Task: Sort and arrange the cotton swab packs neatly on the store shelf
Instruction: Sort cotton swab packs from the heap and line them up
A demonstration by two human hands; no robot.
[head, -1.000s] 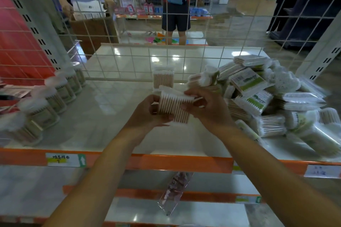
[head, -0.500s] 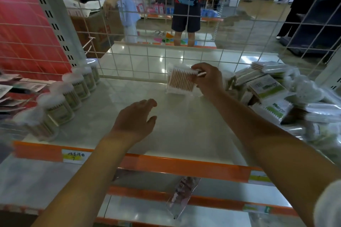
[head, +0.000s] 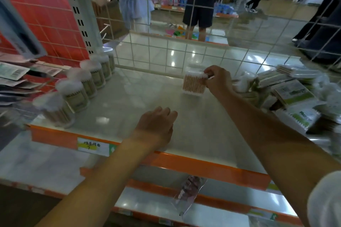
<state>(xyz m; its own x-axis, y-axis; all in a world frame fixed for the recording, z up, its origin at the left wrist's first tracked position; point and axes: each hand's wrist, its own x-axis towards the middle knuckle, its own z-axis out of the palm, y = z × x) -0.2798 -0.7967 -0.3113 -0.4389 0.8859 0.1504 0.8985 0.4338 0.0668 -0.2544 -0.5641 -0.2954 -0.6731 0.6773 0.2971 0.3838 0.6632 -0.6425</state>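
Cotton swab pack (head: 194, 85), a clear block of wooden-stemmed swabs, stands upright near the back of the store shelf (head: 129, 101), just in front of the wire grid (head: 166, 55) that closes off the rear. In the head view the right hand (head: 217, 79) reaches over to it, its fingers (head: 207, 75) curled onto the pack's upper right corner in a pinch, most likely to set it square and keep it from toppling as it comes to rest on its end. The left hand (head: 156, 125) lies palm down near the shelf's orange front edge (head: 203, 166), fingers loosely bent and holding nothing; it looks like a brace or simply idle. Placing the pack at the back would start a row that can fill toward the front. Along the left side runs a line of round swab tubs (head: 77, 90), already ordered, touching or nearly touching one another. On the right sits a loose heap of unsorted packs (head: 287, 94), close beside the right wrist, so the forearm has little room there and could nudge it. The bare middle stretch between tubs and heap is open. Beyond the grid, people stand in the aisle, well apart from the work.
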